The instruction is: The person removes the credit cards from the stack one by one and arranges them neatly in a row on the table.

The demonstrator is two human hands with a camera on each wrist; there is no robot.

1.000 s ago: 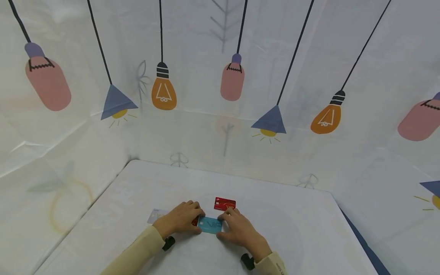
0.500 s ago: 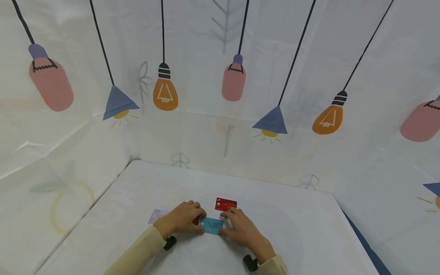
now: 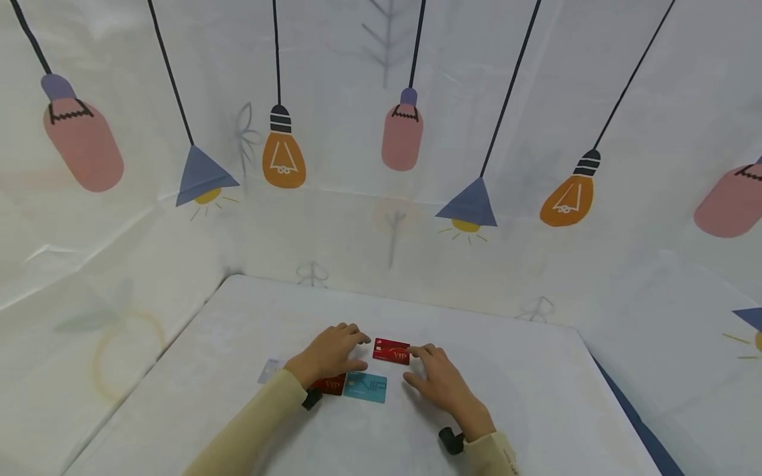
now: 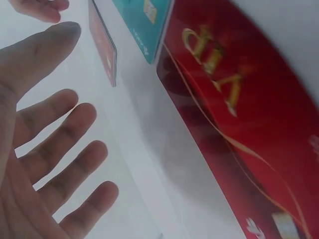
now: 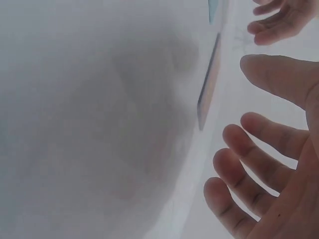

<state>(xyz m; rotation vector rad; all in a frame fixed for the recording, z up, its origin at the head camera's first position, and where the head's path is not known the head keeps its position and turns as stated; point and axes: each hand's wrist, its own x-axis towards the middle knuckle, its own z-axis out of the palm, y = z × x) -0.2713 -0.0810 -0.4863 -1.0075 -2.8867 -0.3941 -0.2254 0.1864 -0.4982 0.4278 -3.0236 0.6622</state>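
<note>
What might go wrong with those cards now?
The far red card lies flat, so the left hand and right hand might fumble its thin edge. The left hand's wrist is also close above the near red card, so a bump could push it against the blue card.

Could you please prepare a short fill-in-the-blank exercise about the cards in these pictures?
1. The farthest card, between the left hand and the right hand, is ____ in colour.
2. The three large letters printed on the farthest card are ____.
3. In the head view, the blue card lies immediately to the ____ of the nearer red card.

Missing words: red; VIP; right.
</note>
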